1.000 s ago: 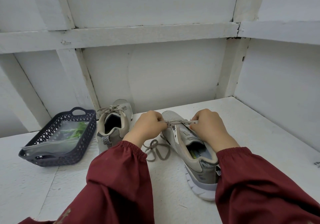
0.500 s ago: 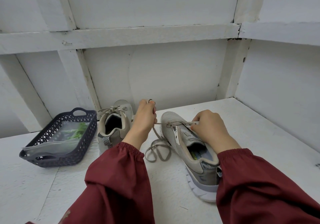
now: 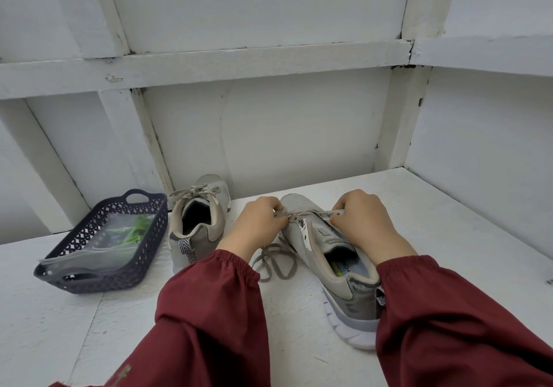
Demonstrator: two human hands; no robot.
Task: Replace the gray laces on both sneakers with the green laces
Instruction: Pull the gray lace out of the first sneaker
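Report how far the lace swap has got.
Done: nothing finished. In hand: left hand and right hand are working the gray lace out of the right sneaker. Left: the left sneaker remains fully laced; the green laces sit bagged in the basket.

Both sleeves (image 3: 209,320) cut off by bottom edge. Fingers of left hand (image 3: 257,225) & right hand (image 3: 365,222) curl under, so tips hidden. Green laces (image 3: 136,232) blurred inside plastic bag (image 3: 98,246) in basket (image 3: 89,279); count unclear.
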